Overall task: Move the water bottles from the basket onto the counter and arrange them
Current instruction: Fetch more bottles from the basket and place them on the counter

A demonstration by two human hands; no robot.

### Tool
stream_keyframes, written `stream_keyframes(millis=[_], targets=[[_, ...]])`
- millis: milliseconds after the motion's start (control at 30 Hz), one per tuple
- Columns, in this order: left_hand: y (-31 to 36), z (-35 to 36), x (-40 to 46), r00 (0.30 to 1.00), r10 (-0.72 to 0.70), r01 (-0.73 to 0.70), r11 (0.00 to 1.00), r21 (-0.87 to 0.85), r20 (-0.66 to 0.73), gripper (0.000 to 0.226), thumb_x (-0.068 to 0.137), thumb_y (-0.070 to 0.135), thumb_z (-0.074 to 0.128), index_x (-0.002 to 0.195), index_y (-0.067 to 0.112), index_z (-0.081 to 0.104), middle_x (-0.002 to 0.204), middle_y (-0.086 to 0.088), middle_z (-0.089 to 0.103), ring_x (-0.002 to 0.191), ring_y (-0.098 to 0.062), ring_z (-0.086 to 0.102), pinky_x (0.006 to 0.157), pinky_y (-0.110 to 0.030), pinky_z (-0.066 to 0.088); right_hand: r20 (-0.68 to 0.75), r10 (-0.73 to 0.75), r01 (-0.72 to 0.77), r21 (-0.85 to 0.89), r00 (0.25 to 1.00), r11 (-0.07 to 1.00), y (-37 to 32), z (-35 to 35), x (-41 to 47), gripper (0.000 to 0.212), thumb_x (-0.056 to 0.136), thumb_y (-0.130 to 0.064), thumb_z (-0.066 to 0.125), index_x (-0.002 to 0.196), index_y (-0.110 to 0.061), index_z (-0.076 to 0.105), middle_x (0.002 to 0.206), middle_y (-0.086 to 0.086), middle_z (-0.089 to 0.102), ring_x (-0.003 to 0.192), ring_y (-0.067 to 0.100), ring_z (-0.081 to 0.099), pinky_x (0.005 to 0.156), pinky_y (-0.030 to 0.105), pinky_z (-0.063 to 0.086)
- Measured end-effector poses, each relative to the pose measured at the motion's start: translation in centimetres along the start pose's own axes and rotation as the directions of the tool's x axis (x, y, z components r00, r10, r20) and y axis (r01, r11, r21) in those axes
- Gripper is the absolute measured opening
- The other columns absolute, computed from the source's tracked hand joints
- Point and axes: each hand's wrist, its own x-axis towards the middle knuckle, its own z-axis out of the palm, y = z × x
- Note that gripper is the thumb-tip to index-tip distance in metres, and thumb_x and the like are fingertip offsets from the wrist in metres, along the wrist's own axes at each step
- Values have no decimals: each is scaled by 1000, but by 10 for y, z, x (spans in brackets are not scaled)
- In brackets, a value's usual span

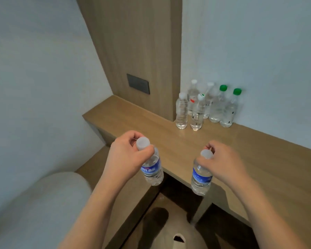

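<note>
Along the wall, the wooden table carries six clear bottles clustered in the corner. Just short of its front edge, the left hand and right hand are each closed by the fingertips round a cap, dangling the left blue-labelled bottle and right blue-labelled bottle. These two are mid-carry; next, I judge, each needs lifting over the edge and standing upright beside the cluster.

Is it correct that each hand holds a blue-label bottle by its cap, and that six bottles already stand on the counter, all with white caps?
Not quite. The head view shows six bottles on the counter, but only four have white caps; two have green caps. The rest holds: the left hand and right hand each hold a blue-label bottle by its cap.
</note>
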Motion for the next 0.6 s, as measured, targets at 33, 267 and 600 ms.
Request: stream_keyframes(millis=[33,267,600], targets=[[1,4,22,1000,-1,1,1000,-13,13,19,74,31,75,88,26,63,80,9,67,71,-6,66,56,-20,50,-20,15,-15,-4,1000,1000,-1,-1,20,21,73,-34,71,81,-23,55,76,-3,61,67,13,56,51,29,41],[10,35,164,980,54,-70,995,73,193,19,75,34,73,87,27,60,80,10,66,74,-7,66,63,-30,58,-208,128,-126,19,970,992,-4,-16,141,23,73,-36,71,77,-22,53,70,-4,60,64,15,55,49,31,35],[-21,120,315,835,88,-318,883,345,544,29,73,51,58,85,28,46,78,7,62,74,-17,61,65,-38,55,-293,341,-384,-104,893,917,9,-7,271,26,78,-45,64,81,-25,48,78,1,60,73,27,59,60,34,47]])
